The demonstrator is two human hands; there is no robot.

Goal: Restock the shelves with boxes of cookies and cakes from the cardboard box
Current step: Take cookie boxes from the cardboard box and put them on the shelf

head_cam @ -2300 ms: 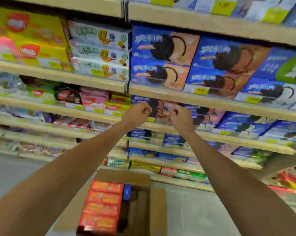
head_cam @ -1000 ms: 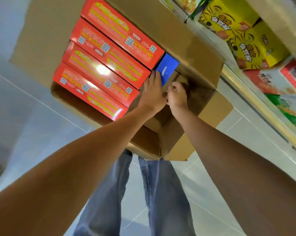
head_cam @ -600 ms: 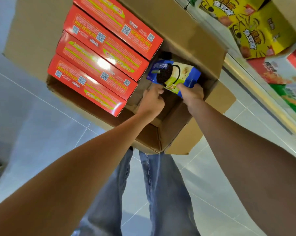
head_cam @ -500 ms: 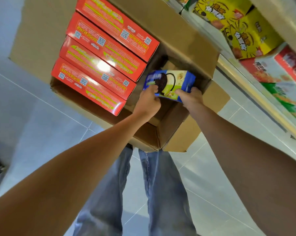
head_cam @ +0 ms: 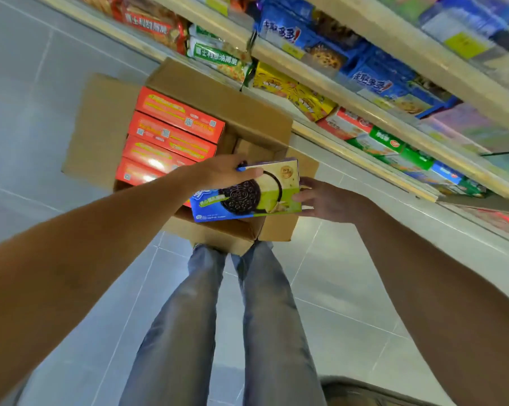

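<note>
Left hand (head_cam: 218,174) and right hand (head_cam: 327,200) are gripping an Oreo box (head_cam: 248,197) above the cardboard box (head_cam: 218,95), fingers (head_cam: 248,172) curled round its ends. The next move is probably calling for lifting it to the shelves (head_cam: 346,93).

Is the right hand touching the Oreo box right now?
Touching. Head view: fingers of the right hand meet the green end of the Oreo box with no gap; the left hand grips its top edge.
</note>
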